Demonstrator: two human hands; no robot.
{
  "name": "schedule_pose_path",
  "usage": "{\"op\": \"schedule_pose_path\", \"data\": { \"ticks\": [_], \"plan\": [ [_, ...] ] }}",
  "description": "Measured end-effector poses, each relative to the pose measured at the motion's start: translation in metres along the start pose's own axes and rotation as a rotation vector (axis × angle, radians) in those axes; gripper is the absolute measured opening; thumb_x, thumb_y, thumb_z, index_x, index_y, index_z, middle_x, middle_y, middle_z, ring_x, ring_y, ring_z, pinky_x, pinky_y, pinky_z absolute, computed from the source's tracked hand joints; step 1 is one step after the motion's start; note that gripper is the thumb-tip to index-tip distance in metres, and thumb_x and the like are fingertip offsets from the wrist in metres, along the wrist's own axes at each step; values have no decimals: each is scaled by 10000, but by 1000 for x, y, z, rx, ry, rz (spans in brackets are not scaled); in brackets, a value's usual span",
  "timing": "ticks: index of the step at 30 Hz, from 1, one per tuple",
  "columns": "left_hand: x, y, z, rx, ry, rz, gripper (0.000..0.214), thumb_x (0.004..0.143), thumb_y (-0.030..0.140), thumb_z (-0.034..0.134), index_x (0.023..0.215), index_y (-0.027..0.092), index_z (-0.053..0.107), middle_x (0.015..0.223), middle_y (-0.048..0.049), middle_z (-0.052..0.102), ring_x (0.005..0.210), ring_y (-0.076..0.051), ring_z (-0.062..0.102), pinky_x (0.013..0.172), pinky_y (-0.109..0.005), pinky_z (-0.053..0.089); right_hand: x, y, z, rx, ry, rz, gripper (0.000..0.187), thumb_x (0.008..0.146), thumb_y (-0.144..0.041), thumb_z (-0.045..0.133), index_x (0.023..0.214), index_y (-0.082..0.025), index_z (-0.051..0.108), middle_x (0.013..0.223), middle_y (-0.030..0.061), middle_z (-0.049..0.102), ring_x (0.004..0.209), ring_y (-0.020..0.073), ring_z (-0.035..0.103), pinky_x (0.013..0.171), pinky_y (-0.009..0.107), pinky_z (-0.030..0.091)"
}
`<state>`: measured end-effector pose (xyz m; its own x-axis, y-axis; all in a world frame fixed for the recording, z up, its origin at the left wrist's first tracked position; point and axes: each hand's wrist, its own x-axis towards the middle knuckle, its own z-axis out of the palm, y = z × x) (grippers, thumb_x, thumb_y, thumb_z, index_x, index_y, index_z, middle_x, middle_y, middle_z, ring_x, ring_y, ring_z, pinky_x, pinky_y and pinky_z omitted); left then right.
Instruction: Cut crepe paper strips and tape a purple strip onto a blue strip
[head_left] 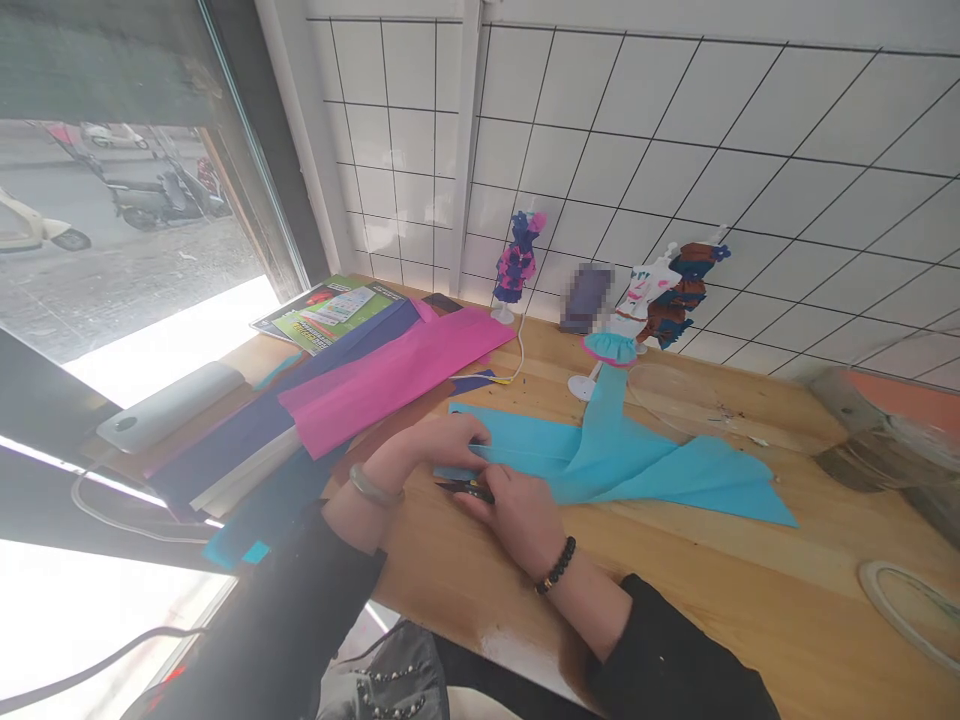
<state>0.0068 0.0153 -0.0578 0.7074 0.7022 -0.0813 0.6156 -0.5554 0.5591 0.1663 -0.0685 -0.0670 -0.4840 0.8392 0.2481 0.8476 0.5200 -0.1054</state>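
A long sheet of light-blue crepe paper (690, 478) lies loosely folded across the wooden table. My left hand (442, 440) is closed on the near edge of its left end, thumb and fingers together. In my right hand (519, 510) is a small pair of black scissors (459, 487), gripped low with the pointed tips toward the left. The tips are just below my left fingers; whether the blades are apart is too small to tell. Part of the blue paper reaches up to a small white dress form (646, 290) with a ruffled blue skirt piece.
Rolls of pink paper (397, 375) and dark-blue paper (225, 440) lie left, beside magazines (330, 310) and a grey-white case (172, 405). Two more dressed forms (517, 265) (686, 290) stand by the tiled wall. A clear plastic container (855, 450) and a white ring (911, 615) are right.
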Motion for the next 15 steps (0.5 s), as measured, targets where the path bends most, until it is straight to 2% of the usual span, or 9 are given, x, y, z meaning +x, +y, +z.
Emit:
{"op": "schedule_pose_path", "data": {
  "ticks": [15],
  "plan": [
    [-1,3,-1,-31,-11,23,231,690,388,520,612,175,474,593,43,404,586,-100,361,511,-228,248,2,0,-1,34,-45,14,403,843,-535,385,802,-177,567,762,52,668,664,165,616,517,253,321]
  ]
}}
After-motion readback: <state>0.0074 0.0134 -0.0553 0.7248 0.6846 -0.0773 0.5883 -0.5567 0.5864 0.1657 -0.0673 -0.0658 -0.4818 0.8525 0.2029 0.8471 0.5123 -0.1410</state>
